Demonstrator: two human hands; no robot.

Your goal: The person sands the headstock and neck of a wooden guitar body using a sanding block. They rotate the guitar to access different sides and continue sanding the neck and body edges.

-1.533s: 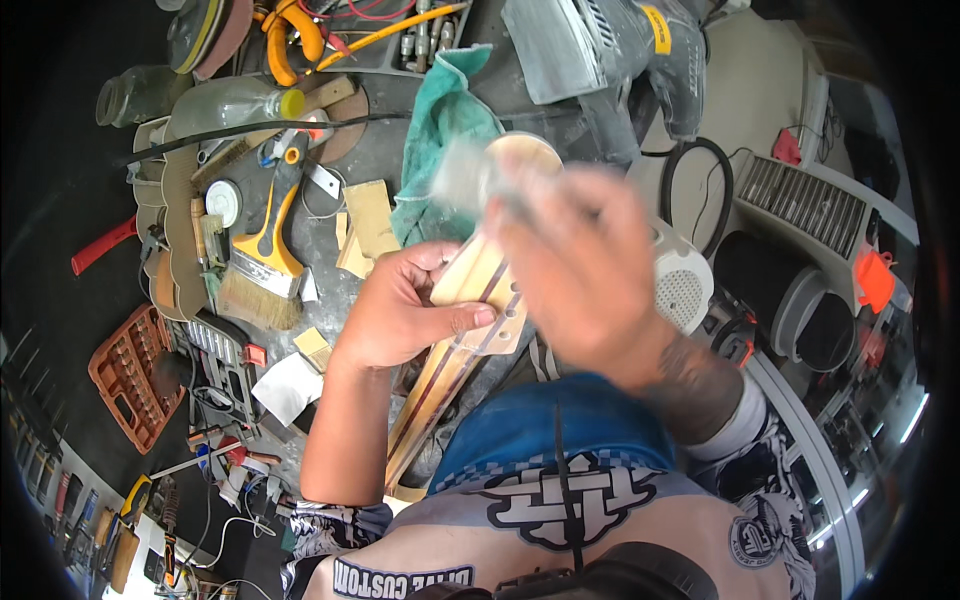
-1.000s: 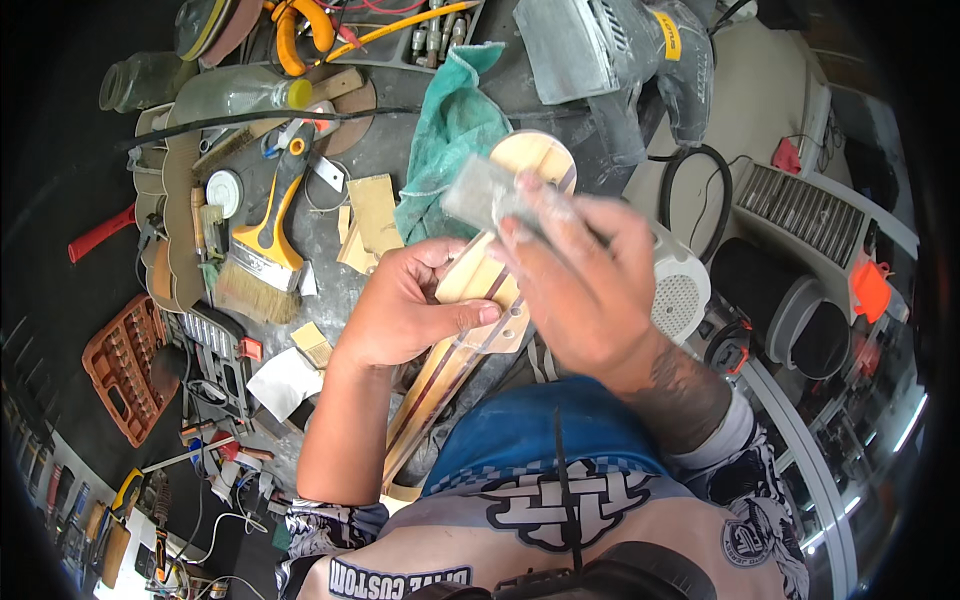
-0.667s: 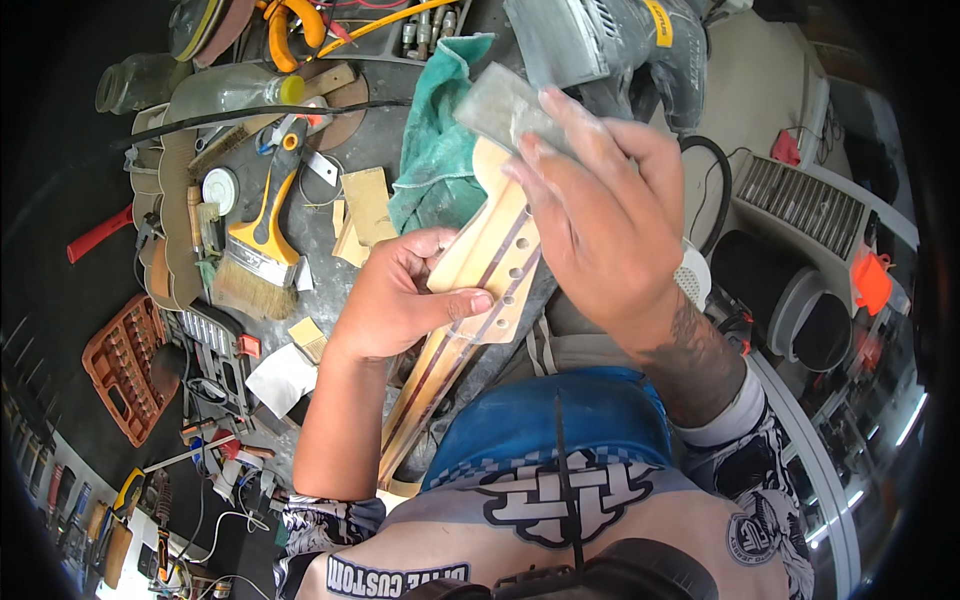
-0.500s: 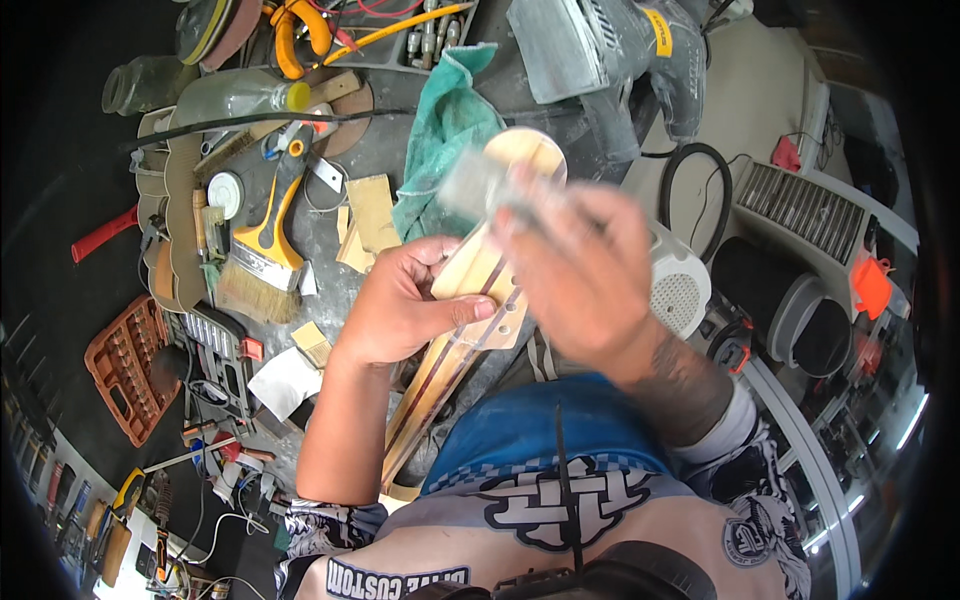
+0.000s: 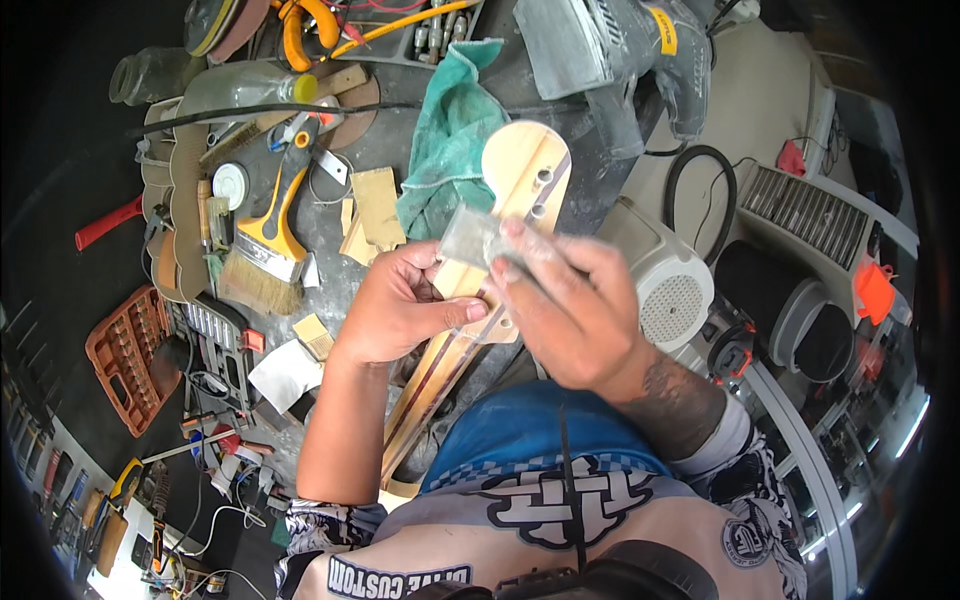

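Green cloth (image 5: 448, 145) lies between the brush (image 5: 272, 236) and wooden headstock (image 5: 518, 165)

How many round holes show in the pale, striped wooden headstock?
3 holes: two near the rounded end of the headstock, one near the left hand. The right hand may hide others.

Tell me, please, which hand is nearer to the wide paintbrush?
Left. The left hand, gripping the striped wooden piece, is to the right of the wide paintbrush; the right hand, holding a grey block, is farther right.
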